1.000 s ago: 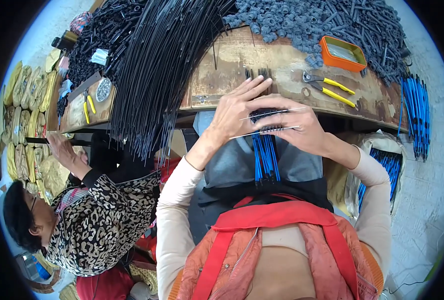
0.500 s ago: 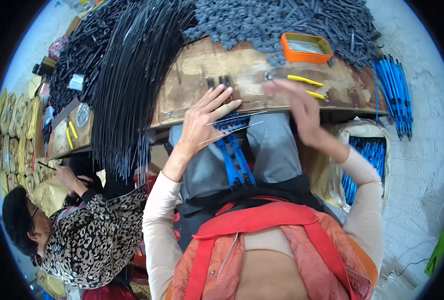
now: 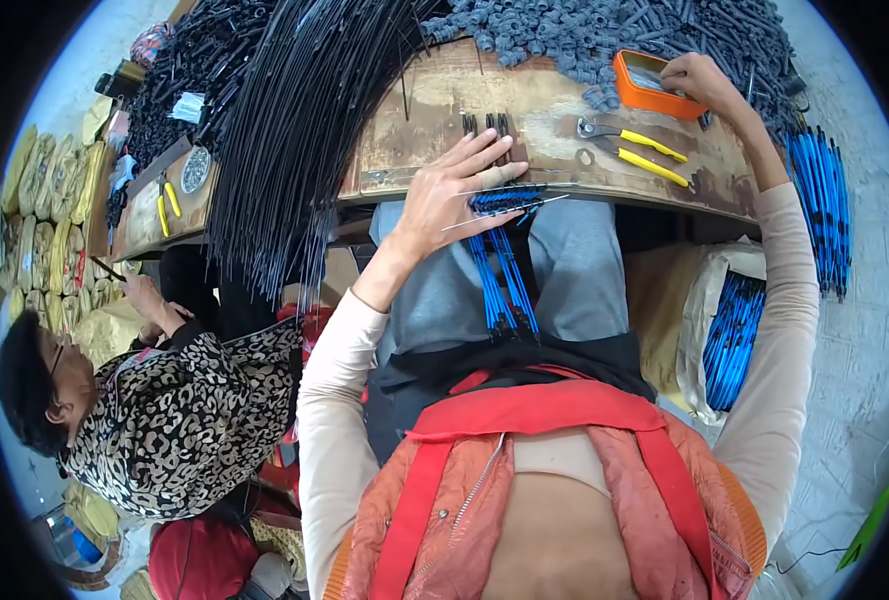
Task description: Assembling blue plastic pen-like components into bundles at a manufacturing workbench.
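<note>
Gripping blue cables, left hand closed; right hand fingers curled on orange box.

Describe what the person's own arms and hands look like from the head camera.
Both arms wear long, close-fitting cream sleeves that end at the wrists. The left hand and right hand are bare: no gloves, and no rings, watch or bands that I can make out. Over the body there is an orange quilted vest with red straps.
</note>
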The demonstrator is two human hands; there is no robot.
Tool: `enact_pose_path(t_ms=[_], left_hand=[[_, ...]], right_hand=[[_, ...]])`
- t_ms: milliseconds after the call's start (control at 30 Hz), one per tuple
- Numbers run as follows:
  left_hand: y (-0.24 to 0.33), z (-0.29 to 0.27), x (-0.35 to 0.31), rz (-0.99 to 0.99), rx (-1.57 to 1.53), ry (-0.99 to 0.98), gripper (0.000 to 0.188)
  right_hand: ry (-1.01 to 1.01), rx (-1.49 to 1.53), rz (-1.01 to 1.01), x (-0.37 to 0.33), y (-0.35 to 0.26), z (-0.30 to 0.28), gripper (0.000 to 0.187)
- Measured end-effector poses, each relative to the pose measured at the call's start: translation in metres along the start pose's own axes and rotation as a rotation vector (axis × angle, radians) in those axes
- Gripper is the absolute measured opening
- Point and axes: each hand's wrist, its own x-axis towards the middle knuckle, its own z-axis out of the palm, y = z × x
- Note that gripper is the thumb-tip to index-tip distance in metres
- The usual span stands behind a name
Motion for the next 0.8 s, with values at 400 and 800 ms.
enact_pose_path(t_ms=[400, 800], left_hand=[[0.004, -0.007, 0.004, -0.024, -0.048, -0.033, 0.07], [-0.001, -0.001, 0.006, -0.046, -0.017, -0.028, 0.071]], right_hand=[[0.229, 0.169, -0.324, -0.01, -0.181, 0.059, 0.029], [0.164, 0.077, -0.195, 0.005, -0.192, 0.096, 0.04]])
